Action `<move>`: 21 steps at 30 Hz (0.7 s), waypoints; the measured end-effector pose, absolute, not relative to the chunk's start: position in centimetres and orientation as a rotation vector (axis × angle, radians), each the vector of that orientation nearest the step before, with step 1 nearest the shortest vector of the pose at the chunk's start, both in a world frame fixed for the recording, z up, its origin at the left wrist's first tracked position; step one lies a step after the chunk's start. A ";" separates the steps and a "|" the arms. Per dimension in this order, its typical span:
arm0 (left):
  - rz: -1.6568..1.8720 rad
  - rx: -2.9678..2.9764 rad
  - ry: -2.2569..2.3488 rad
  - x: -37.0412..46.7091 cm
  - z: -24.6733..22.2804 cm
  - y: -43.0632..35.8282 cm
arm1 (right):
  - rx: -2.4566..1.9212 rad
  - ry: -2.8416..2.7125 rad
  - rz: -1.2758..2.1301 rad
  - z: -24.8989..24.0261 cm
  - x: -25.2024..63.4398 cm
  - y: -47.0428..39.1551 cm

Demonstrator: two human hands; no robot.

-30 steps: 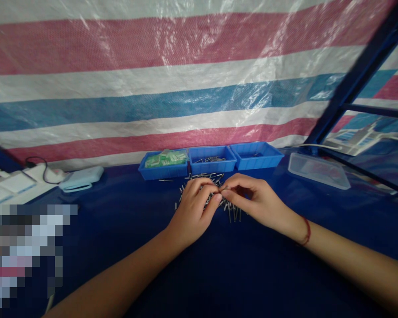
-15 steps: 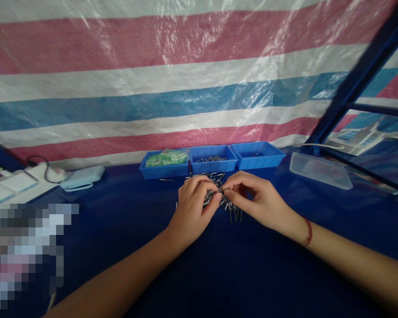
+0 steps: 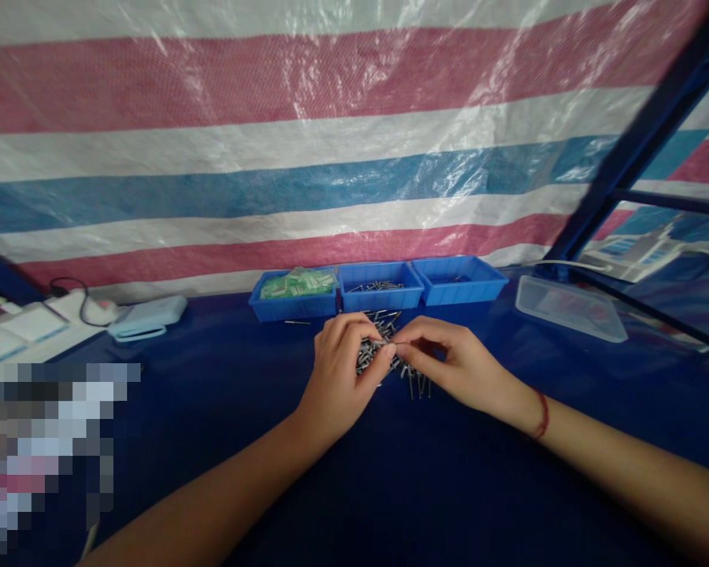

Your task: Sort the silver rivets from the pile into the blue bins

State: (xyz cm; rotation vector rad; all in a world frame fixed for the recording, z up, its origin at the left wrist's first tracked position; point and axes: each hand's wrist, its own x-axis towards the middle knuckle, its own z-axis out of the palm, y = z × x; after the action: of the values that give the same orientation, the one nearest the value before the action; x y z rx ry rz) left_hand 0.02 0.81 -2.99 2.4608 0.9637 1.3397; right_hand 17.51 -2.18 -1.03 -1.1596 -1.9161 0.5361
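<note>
Both hands meet over a pile of thin metal pins point(image 3: 417, 379) on the dark blue table. My left hand point(image 3: 343, 368) pinches one small metal pin between thumb and forefinger. From the right, my right hand point(image 3: 452, 358) closes its thumb and fingertips at the other end of that pin, close to my left thumb. The fingertips hide most of the pin. Behind the pile stand three blue trays: the left tray point(image 3: 295, 305) with green-and-clear bags, the middle tray point(image 3: 381, 298) with some pins, and the right tray point(image 3: 464, 291) with a few small pieces.
A single pin point(image 3: 297, 322) lies before the left tray. A clear plastic lid point(image 3: 570, 309) rests at the right. At the left are a light blue case point(image 3: 147, 317) and a white power strip point(image 3: 47, 323) with a black cable. A striped sheet point(image 3: 272, 189) hangs behind.
My right hand has moved slightly left, its fingertips nearer my left thumb, so less of the pin shows. My left hand has barely moved.
</note>
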 end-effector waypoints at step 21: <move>0.862 2.712 1.137 0.5 -3.2 0.4 | -1.740 -1.622 -0.116 -1.1 23.1 1.7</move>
State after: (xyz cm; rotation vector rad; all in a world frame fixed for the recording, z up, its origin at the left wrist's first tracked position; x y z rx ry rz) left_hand 0.46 0.35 -3.23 2.7116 1.1371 0.8618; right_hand 23.11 1.72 -1.10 -1.7402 -1.6224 -0.1159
